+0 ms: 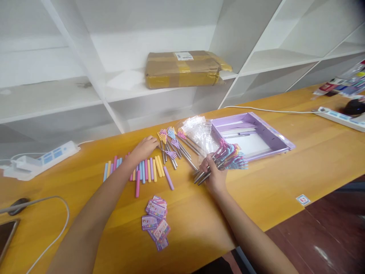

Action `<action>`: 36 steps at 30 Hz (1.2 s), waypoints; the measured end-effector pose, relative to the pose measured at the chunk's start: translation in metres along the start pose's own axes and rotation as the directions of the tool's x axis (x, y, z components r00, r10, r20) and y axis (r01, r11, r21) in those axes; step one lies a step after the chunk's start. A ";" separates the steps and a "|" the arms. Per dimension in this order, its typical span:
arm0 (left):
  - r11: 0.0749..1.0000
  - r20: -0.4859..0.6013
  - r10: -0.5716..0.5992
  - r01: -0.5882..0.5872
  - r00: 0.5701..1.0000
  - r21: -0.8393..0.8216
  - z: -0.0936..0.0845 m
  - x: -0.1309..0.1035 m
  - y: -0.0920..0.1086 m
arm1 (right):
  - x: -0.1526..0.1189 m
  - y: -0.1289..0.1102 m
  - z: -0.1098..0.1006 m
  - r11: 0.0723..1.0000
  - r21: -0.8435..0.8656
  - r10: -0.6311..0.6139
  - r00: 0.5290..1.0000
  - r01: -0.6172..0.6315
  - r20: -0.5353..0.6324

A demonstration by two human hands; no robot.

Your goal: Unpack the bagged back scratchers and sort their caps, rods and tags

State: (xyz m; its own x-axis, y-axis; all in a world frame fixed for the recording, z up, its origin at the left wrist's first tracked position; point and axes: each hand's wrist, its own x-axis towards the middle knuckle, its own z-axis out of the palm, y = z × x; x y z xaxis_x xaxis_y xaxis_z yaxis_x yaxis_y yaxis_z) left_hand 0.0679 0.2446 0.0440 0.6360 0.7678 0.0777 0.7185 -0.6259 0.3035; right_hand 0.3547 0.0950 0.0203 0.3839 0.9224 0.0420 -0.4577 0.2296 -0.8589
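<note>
A bundle of back scratchers with metal rods and pink, blue and yellow hand-shaped heads is gripped in my right hand, heads pointing right. My left hand reaches across the table with fingers pinched at the thin rod of a purple-headed back scratcher. Beside it lies a loose pile of other back scratchers, with yellow, blue, purple and pink heads. Pastel handle tubes lie in a row, partly hidden under my left forearm. Nearer me is a heap of small printed purple cards.
Clear plastic bags lie against an open purple box. White power strips and cables flank the work area. Behind the table, a taped cardboard carton rests on a white shelf. Bottles stand far right.
</note>
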 end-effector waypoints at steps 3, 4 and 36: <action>0.996 -0.060 -0.070 0.067 0.996 -0.059 -0.008 -0.003 0.008 | 0.003 -0.003 0.000 0.997 0.049 0.053 0.999 -0.054 0.006; 0.993 -0.088 -0.102 0.096 0.991 -0.073 -0.010 -0.006 0.017 | 0.003 -0.004 0.000 0.997 0.050 0.063 0.998 -0.063 0.011; 0.914 -0.102 -0.406 0.404 0.908 -0.044 0.038 0.063 0.089 | 0.108 -0.026 0.022 0.914 -0.210 0.375 0.920 -0.347 0.116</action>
State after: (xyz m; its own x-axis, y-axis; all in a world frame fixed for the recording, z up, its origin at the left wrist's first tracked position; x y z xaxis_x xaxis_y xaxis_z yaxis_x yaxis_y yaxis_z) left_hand 0.1825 0.2318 0.0402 0.2567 0.9655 0.0443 0.9011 -0.2556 0.3502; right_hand 0.3911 0.1954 0.0585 0.0881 0.9705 -0.2246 -0.3836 -0.1751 -0.9068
